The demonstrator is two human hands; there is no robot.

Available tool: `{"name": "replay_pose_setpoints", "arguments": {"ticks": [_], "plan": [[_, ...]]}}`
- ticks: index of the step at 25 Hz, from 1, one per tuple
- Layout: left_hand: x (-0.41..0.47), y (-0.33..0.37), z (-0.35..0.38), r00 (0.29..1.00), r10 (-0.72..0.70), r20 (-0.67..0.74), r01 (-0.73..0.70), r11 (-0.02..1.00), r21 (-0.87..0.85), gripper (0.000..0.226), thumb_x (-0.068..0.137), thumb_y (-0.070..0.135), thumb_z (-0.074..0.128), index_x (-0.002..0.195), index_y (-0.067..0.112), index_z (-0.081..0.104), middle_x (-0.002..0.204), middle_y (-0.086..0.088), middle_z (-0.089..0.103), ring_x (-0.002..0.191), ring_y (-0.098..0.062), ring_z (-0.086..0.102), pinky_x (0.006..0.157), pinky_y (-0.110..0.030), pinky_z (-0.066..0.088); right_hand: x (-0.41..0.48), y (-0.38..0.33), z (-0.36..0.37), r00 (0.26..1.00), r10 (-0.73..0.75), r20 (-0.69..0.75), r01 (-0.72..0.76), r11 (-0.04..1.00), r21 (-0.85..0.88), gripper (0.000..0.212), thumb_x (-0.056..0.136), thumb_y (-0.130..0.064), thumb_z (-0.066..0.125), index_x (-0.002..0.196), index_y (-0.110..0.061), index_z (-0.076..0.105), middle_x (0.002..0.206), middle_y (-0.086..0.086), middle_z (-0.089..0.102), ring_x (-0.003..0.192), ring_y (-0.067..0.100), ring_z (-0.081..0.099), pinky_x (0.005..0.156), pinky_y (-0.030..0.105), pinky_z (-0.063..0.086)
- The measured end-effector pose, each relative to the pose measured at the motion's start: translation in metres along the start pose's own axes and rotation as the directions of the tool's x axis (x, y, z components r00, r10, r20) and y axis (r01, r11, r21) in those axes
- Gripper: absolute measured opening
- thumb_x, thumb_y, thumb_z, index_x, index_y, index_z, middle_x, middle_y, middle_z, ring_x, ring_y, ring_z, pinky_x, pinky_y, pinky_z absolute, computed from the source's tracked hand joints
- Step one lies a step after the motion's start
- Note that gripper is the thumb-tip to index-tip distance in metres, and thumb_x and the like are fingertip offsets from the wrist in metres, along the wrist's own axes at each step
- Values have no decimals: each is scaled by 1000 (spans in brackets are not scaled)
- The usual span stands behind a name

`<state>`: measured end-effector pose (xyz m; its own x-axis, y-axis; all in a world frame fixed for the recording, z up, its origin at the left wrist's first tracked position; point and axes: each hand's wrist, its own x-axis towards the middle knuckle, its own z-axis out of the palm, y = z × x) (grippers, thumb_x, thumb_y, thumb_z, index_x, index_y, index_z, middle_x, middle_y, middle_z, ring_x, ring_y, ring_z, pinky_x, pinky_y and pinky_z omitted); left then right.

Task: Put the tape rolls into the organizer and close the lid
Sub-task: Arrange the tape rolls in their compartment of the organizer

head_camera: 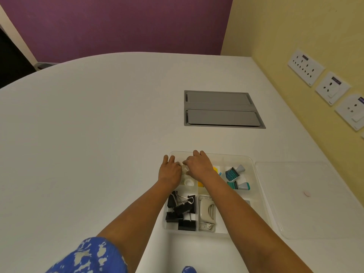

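Observation:
A clear plastic organizer with several compartments sits on the white table. Both my hands are over its far-left compartment. My left hand and my right hand meet around a small clear tape roll, mostly hidden between the fingers. Another clear tape roll lies in the same compartment just below them. The clear lid lies flat on the table to the right of the organizer, off the box.
Other compartments hold black binder clips, a beige hole punch, yellow sticky notes and teal stamps. A grey cable hatch is set into the table farther back. Wall sockets line the yellow wall at right.

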<state>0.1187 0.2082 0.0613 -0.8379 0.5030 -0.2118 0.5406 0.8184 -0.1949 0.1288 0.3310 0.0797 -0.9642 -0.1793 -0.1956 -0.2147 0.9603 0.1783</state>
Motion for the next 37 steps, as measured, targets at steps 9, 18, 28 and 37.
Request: {"name": "replay_pose_setpoints", "arguments": {"ticks": [9, 18, 28, 37], "plan": [[1, 1, 0, 1000, -18, -6, 18, 1000, 6, 33, 93, 31, 55, 122, 15, 60, 125, 2, 60, 132, -22, 33, 116, -41, 13, 0, -5, 1, 998, 52, -36, -51, 998, 25, 31, 93, -20, 57, 124, -19, 54, 119, 7, 68, 125, 28, 45, 104, 37, 33], [-2, 0, -1, 1000, -8, -29, 7, 999, -42, 31, 95, 28, 50, 121, 15, 60, 123, 1, 62, 128, -21, 38, 114, -42, 15, -5, -7, 0, 997, 61, -38, -60, 997, 45, 36, 94, -13, 52, 129, -19, 50, 121, 9, 65, 125, 30, 44, 104, 37, 34], [-9, -2, -5, 993, -27, -115, 13, 993, -117, 28, 97, 30, 51, 116, 17, 67, 115, -1, 69, 117, -18, 49, 109, -36, 22, -20, -5, -6, 998, 51, -26, -43, 969, 244, 30, 88, -30, 64, 117, -22, 63, 120, 1, 66, 118, 24, 50, 102, 36, 34], [-12, -1, -3, 994, -30, -102, 22, 996, -83, 30, 95, 34, 53, 116, 19, 68, 114, -5, 68, 121, -18, 47, 112, -36, 19, -25, -13, 2, 999, 34, 4, -34, 981, 193, 29, 84, -36, 67, 111, -24, 65, 119, 1, 66, 116, 23, 52, 101, 36, 35]]}}
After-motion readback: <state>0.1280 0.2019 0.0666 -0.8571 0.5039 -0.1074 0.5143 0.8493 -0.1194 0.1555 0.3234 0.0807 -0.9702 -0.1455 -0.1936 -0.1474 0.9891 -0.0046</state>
